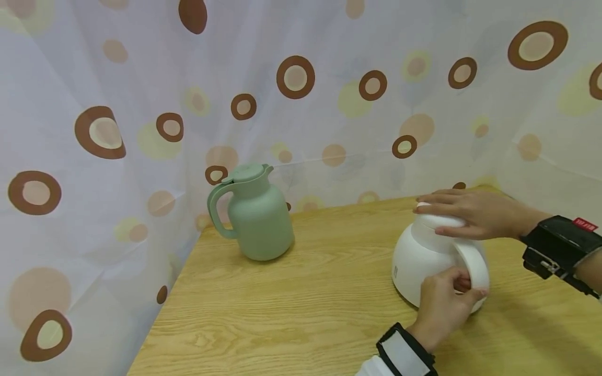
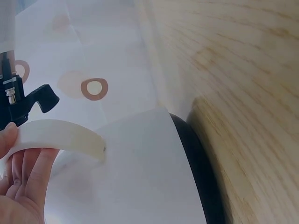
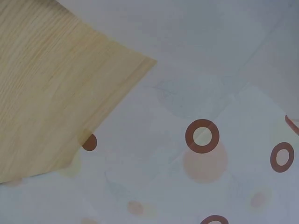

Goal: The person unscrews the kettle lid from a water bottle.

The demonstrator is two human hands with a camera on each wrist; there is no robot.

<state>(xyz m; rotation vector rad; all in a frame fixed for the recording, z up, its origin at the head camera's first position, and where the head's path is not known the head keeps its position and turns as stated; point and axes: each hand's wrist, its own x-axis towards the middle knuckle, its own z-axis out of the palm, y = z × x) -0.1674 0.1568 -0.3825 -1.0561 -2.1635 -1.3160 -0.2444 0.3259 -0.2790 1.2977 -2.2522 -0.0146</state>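
A white thermos jug (image 1: 408, 256) with a dark base stands on the wooden table at the right. My left hand (image 1: 442, 305) grips its handle (image 1: 478, 266) low down; in the left wrist view the fingers (image 2: 39, 179) pass through the handle's loop, with the thumb on the outer side. Flat over the jug's lid (image 1: 442, 221) lies my right hand (image 1: 477, 211), its fingers stretched out across the top. The right wrist view holds neither that hand nor the jug.
A pale green thermos jug (image 1: 263, 224) stands at the table's back left, handle facing left and spout right. White cloth (image 1: 329, 125) with brown and beige circles hangs behind and beside the wooden table (image 1: 263, 313). A black wrist strap with a camera (image 1: 559, 250) sits on my right wrist.
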